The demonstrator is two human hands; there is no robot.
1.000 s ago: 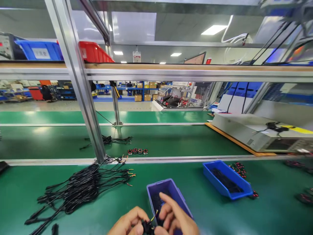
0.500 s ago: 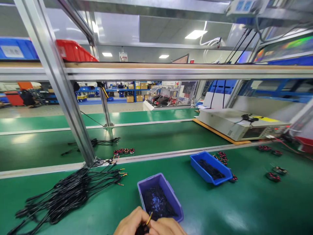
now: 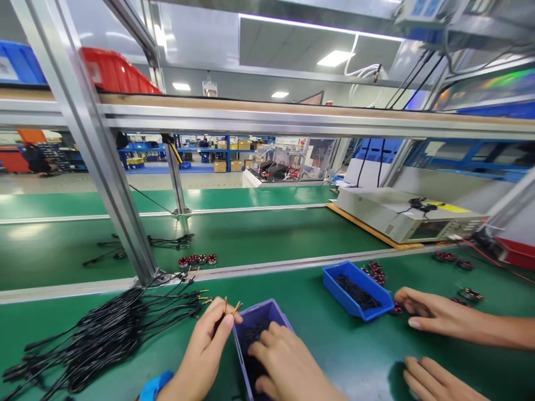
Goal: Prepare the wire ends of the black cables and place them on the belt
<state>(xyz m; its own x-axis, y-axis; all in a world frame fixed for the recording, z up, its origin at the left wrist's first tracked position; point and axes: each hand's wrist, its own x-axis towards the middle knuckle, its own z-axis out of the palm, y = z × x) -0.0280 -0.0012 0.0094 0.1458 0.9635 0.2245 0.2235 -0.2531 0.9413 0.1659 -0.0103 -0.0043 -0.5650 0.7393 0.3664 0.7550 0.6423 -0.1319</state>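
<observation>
My left hand [image 3: 204,348], with a blue band [image 3: 156,385] at its wrist, is closed on a thin cable. The cable's stripped wire ends [image 3: 236,308], yellow and red, stick up past my thumb and fingers; the rest is hidden in the palm. My right hand [image 3: 288,362] is down in the purple bin [image 3: 288,322], thumb and fingers apart over small black pieces [image 3: 253,334]. I see nothing held in it, though its fingertips are partly hidden. Left of my hands lies a pile of black cables [image 3: 108,334] with bare coloured ends.
Another person's hands [image 3: 443,317] reach in from the right, near the blue bin [image 3: 355,309] of black parts. Small round motors [image 3: 374,273] lie behind that bin, others [image 3: 198,259] beyond the rail. A metal post [image 3: 108,150] and a grey instrument [image 3: 401,214] stand farther back.
My hands were together in front of the purple bin; now the left is to its left with the cable and the right is inside it. Another person's hands have come in at right.
</observation>
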